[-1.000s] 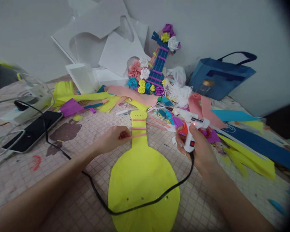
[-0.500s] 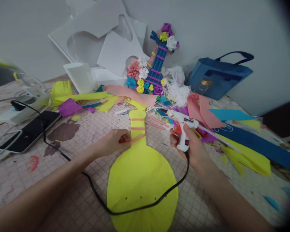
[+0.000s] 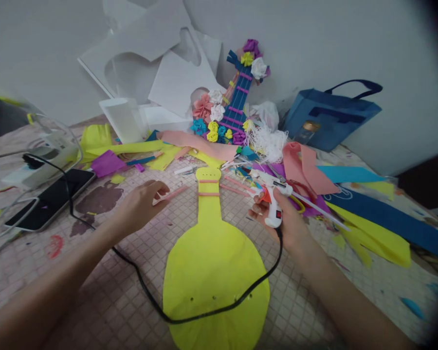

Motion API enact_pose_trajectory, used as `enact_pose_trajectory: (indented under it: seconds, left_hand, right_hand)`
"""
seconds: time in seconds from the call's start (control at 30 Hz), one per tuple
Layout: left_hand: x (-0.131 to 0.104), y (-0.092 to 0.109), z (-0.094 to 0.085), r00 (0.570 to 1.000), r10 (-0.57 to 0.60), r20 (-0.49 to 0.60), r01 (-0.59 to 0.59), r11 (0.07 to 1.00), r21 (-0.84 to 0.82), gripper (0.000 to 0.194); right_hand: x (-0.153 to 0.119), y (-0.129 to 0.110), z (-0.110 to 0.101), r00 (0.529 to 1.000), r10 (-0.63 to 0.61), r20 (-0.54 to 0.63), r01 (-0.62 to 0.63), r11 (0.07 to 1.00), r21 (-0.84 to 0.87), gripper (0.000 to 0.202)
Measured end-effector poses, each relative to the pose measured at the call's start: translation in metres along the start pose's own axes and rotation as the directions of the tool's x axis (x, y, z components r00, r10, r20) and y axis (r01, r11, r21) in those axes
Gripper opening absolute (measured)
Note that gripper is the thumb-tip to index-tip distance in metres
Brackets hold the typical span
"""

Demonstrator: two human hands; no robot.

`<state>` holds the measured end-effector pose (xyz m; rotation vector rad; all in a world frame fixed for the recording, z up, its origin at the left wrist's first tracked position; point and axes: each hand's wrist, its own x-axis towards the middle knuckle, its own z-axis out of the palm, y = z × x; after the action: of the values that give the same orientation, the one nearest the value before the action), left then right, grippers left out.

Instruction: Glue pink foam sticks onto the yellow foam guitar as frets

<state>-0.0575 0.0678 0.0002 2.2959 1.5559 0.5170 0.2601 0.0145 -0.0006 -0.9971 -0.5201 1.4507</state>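
While my L hand (image 3: 140, 206) pinches a pink strip (image 3: 177, 192) by one end, prob. keeping its length free, my R fingers wrap the glue gun (image 3: 275, 206); yellow cutout (image 3: 215, 262) lies flat betw. 'em, black cord (image 3: 211, 317) slack across it.

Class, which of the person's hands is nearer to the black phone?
Left. The left hand is to the phone's right, holding a pink strip; the right hand, gripping the glue gun, is farther right, past the yellow cutout's neck.

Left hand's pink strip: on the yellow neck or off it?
Off: the pink strip in the left hand ends short of the yellow neck, tabletop showing between.
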Motion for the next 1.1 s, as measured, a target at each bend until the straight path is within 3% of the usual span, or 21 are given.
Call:
enact_pose_trajectory:
  seconds: [0.1, 0.2, 0.27, 0.5, 0.63, 0.73, 0.83, 0.87, 0.97, 1.1]
  left_hand:
    - [-0.017, 0.008, 0.008, 0.993, -0.038, 0.109, 0.063, 0.970, -0.234, 0.021]
    - [-0.035, 0.023, 0.021, 0.958, 0.022, 0.285, 0.120, 0.874, -0.471, 0.021]
    - [-0.041, 0.031, 0.029, 0.943, 0.017, 0.333, 0.180, 0.815, -0.551, 0.025]
    - [-0.026, 0.040, 0.039, 0.922, -0.063, 0.383, 0.302, 0.736, -0.606, 0.043]
    - [-0.020, 0.039, 0.042, 0.901, -0.043, 0.433, 0.326, 0.726, -0.606, 0.047]
    - [-0.013, 0.034, 0.037, 0.927, 0.009, 0.375, 0.195, 0.843, -0.501, 0.035]
    - [0.008, 0.026, 0.026, 0.989, 0.010, 0.150, 0.011, 0.991, -0.136, 0.021]
    - [0.020, 0.024, 0.022, 0.998, 0.006, 0.057, -0.006, 1.000, 0.008, 0.019]
    - [0.059, 0.015, 0.018, 0.998, -0.004, -0.066, 0.011, 0.994, 0.107, 0.021]
    - [0.107, -0.004, 0.022, 0.997, -0.021, -0.071, 0.030, 0.991, 0.128, 0.020]
  right_hand:
    - [-0.001, 0.006, -0.004, 0.999, 0.048, -0.004, -0.048, 0.999, 0.013, 0.020]
    - [-0.005, 0.013, -0.008, 0.995, 0.101, 0.024, -0.102, 0.993, 0.056, 0.018]
    - [-0.007, 0.017, -0.010, 0.995, 0.103, 0.009, -0.104, 0.991, 0.086, 0.018]
    - [-0.007, 0.030, -0.008, 0.974, 0.205, 0.098, -0.218, 0.965, 0.144, 0.017]
    - [-0.004, 0.035, 0.002, 0.952, 0.283, 0.115, -0.296, 0.949, 0.109, 0.021]
    - [-0.003, 0.037, 0.012, 0.939, 0.317, 0.132, -0.329, 0.941, 0.081, 0.026]
    - [0.000, 0.039, 0.019, 0.943, 0.296, 0.154, -0.308, 0.950, 0.059, 0.026]
    - [0.001, 0.040, 0.020, 0.946, 0.284, 0.157, -0.295, 0.954, 0.049, 0.025]
    - [0.004, 0.043, 0.018, 0.955, 0.247, 0.164, -0.254, 0.967, 0.016, 0.027]
    - [0.004, 0.045, 0.012, 0.948, 0.263, 0.181, -0.269, 0.963, 0.009, 0.031]
